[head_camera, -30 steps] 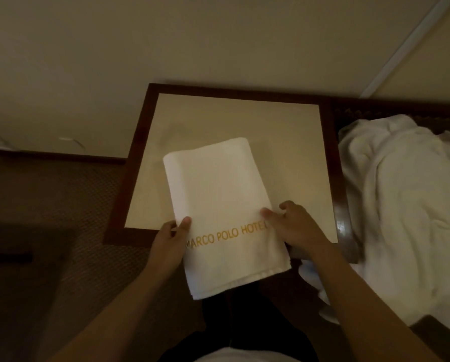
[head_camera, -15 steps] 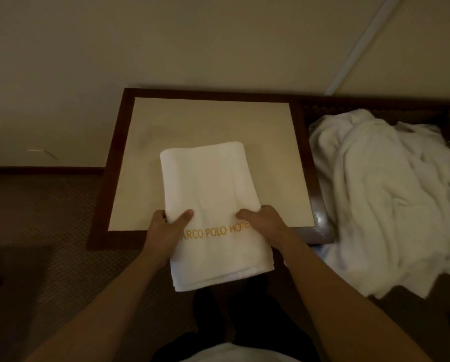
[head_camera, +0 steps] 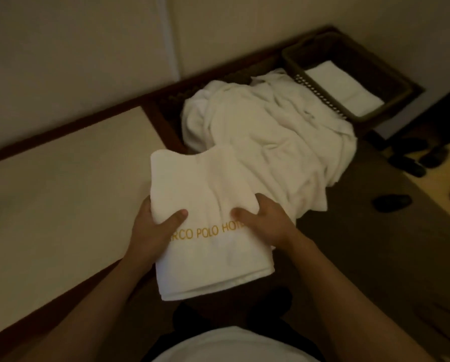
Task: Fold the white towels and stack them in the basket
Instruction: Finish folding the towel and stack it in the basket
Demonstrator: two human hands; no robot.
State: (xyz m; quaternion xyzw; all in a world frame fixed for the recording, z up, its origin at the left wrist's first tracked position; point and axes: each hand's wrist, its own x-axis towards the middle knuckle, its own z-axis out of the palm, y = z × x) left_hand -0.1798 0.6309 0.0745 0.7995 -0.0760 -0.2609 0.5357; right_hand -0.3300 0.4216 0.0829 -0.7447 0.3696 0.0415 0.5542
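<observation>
A folded white towel (head_camera: 208,205) with orange hotel lettering hangs in the air between my hands, past the right edge of the low table (head_camera: 61,194). My left hand (head_camera: 156,228) grips its left side, thumb on top. My right hand (head_camera: 265,220) grips its right side, thumb on the lettering. A heap of unfolded white towels (head_camera: 271,129) lies just beyond. A dark basket (head_camera: 297,61) stands at the far right by the wall, with a folded white towel (head_camera: 344,87) lying flat inside.
The wall runs close behind the table and the towel heap. Dark slippers (head_camera: 412,155) lie scattered on the floor at the right. My knees and white shirt fill the bottom of the view.
Both hands have lifted the folded towel off the table and carried it to the right. The view has swung right, and the basket now shows.
</observation>
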